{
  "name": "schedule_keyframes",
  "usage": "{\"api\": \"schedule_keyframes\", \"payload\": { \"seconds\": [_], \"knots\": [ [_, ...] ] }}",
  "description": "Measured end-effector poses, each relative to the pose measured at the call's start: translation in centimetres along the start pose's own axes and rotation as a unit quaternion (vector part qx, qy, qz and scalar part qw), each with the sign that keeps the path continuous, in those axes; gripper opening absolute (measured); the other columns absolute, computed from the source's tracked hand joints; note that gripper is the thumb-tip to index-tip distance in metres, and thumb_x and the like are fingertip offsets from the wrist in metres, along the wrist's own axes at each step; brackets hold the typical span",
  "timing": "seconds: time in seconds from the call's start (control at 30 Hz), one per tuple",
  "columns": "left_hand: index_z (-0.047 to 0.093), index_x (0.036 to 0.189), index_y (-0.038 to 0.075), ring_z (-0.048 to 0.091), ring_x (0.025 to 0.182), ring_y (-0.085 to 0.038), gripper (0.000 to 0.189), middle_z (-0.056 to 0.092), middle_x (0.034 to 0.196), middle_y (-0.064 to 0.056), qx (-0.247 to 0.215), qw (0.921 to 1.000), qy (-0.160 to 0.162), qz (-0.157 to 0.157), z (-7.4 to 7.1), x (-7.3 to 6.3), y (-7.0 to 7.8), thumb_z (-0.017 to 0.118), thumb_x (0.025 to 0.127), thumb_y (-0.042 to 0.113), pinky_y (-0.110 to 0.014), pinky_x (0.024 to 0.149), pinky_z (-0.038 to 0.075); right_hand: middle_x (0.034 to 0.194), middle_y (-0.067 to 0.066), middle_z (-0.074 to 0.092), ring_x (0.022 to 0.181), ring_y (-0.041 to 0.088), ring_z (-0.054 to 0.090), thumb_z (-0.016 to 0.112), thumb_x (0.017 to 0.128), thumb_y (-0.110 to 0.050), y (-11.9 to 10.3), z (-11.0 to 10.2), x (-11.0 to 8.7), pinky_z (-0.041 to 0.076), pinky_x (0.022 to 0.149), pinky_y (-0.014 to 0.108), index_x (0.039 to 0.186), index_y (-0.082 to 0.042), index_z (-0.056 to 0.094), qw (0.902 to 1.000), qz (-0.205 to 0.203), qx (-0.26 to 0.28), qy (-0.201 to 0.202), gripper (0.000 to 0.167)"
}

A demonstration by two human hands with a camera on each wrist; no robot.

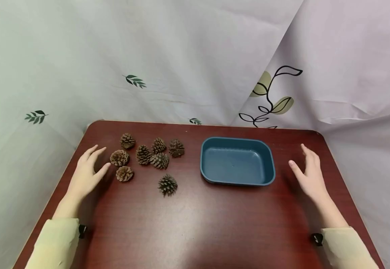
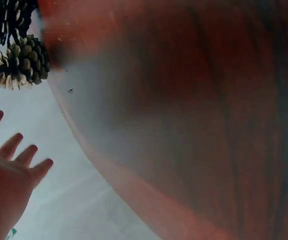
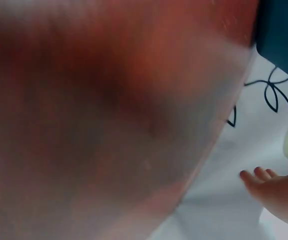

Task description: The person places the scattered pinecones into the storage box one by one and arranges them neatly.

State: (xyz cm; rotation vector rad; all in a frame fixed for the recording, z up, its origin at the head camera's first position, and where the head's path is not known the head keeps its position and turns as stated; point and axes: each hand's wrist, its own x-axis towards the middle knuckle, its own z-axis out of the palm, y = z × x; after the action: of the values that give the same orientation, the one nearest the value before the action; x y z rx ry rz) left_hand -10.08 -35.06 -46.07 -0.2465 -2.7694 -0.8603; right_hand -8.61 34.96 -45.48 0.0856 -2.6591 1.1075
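Note:
My left hand [image 1: 86, 173] is over the table's left side with fingers spread, holding nothing. Just right of it are a pine cone [image 1: 119, 158] and a lower pine cone [image 1: 125, 173], both apart from the fingers. Several more brown cones lie to the right, among them an upright-looking pine cone [image 1: 143, 154]; a greener, spiky pine cone [image 1: 167, 185] lies nearer the front. My right hand [image 1: 312, 175], fingers extended and thumb apart, is right of a blue rectangular tub [image 1: 238, 183] without touching it. The left wrist view catches a pine cone [image 2: 31, 60] beyond the left hand [image 2: 6, 185].
A dark red wooden table [image 1: 181, 231] with rounded back corners carries everything. White cloth [image 1: 188, 56] with leaf prints hangs behind and along both sides. The tub stands right of the cones, its inside showing only its bare bottom.

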Motion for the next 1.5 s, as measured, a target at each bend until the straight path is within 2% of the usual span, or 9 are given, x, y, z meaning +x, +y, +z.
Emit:
{"api": "schedule_keyframes", "payload": {
  "seconds": [0.13,0.37,0.6,0.8,0.9,1.0,1.13,1.27,1.5],
  "knots": [
    [0.051,0.152,-0.003,0.033,0.146,-0.063,0.063,0.04,0.158,-0.037,-0.025,0.9995,-0.019,0.003,0.2,0.1,-0.5,0.076,0.096,0.01,-0.082,0.114,0.028,0.16,0.035,0.032,0.144,0.048,0.039,0.062,0.106,-0.011,0.0,0.8,-0.1,0.028,0.105,-0.006,0.167,-0.003,0.029,0.9979,0.013,0.064,-0.001,0.069],
    [0.051,0.153,-0.001,0.037,0.144,-0.06,0.076,0.043,0.156,-0.036,-0.048,0.9975,-0.044,0.03,0.9,0.5,-0.7,0.084,0.084,-0.002,-0.078,0.117,0.03,0.148,-0.007,0.051,0.132,-0.008,0.048,0.053,0.112,-0.013,-0.4,1.6,0.6,0.042,0.1,0.0,0.167,-0.006,0.031,0.9642,0.083,0.248,-0.044,0.06],
    [0.049,0.155,0.001,0.039,0.143,-0.057,0.078,0.044,0.156,-0.033,-0.052,0.9958,-0.064,0.039,1.6,1.1,-0.4,0.081,0.085,-0.009,-0.074,0.115,0.034,0.139,-0.016,0.055,0.131,-0.005,0.056,0.047,0.112,-0.006,-0.1,2.5,1.0,0.048,0.106,0.006,0.159,-0.009,0.037,0.9052,0.087,0.409,-0.077,0.048],
    [0.052,0.154,0.004,0.044,0.14,-0.054,0.078,0.049,0.153,-0.03,-0.046,0.9967,-0.049,0.044,2.0,1.5,-0.4,0.082,0.084,-0.01,-0.043,0.126,0.035,0.142,-0.011,0.059,0.134,0.0,0.059,0.043,0.113,-0.004,0.6,3.0,1.5,0.05,0.11,0.012,0.163,0.003,0.026,0.8762,0.074,0.463,-0.111,0.053],
    [0.054,0.153,0.005,0.046,0.139,-0.053,0.078,0.051,0.151,-0.029,-0.046,0.9971,-0.044,0.043,2.1,1.7,-0.4,0.083,0.083,-0.01,-0.044,0.123,0.038,0.145,-0.008,0.059,0.135,0.001,0.059,0.042,0.113,-0.002,0.8,3.3,1.6,0.051,0.111,0.014,0.163,0.002,0.028,0.864,0.073,0.481,-0.129,0.052],
    [0.055,0.152,0.006,0.048,0.138,-0.05,0.076,0.053,0.15,-0.026,-0.043,0.9976,-0.043,0.033,2.2,1.8,-0.5,0.083,0.083,-0.009,-0.049,0.117,0.041,0.147,-0.008,0.057,0.135,-0.001,0.058,0.042,0.113,-0.002,1.1,3.5,1.6,0.051,0.11,0.013,0.164,0.0,0.027,0.8562,0.075,0.489,-0.15,0.053],
    [0.057,0.15,0.006,0.051,0.135,-0.047,0.074,0.056,0.148,-0.025,-0.043,0.9979,-0.036,0.033,2.3,1.9,-0.6,0.085,0.083,-0.007,-0.012,0.112,0.033,0.147,-0.011,0.056,0.135,-0.004,0.057,0.041,0.113,-0.001,1.4,3.8,1.6,0.05,0.109,0.01,0.166,0.0,0.024,0.8556,0.068,0.482,-0.177,0.057],
    [0.06,0.146,0.004,0.054,0.129,-0.046,0.07,0.058,0.144,-0.026,-0.048,0.9979,-0.03,0.032,2.4,2.1,-0.6,0.085,0.082,-0.006,0.003,0.1,0.024,0.149,-0.011,0.056,0.135,-0.002,0.057,0.04,0.111,0.003,1.7,4.1,1.6,0.049,0.108,0.011,0.167,0.0,0.022,0.8534,0.054,0.48,-0.196,0.059],
    [0.063,0.143,0.002,0.055,0.13,-0.047,0.061,0.059,0.142,-0.027,-0.038,0.9986,-0.035,0.015,2.4,2.1,-0.5,0.085,0.086,-0.002,-0.037,0.103,0.046,0.153,-0.011,0.055,0.136,-0.001,0.055,0.04,0.109,0.008,2.0,4.4,1.6,0.048,0.108,0.011,0.167,-0.004,0.026,0.8522,0.042,0.472,-0.221,0.061]
  ]
}}
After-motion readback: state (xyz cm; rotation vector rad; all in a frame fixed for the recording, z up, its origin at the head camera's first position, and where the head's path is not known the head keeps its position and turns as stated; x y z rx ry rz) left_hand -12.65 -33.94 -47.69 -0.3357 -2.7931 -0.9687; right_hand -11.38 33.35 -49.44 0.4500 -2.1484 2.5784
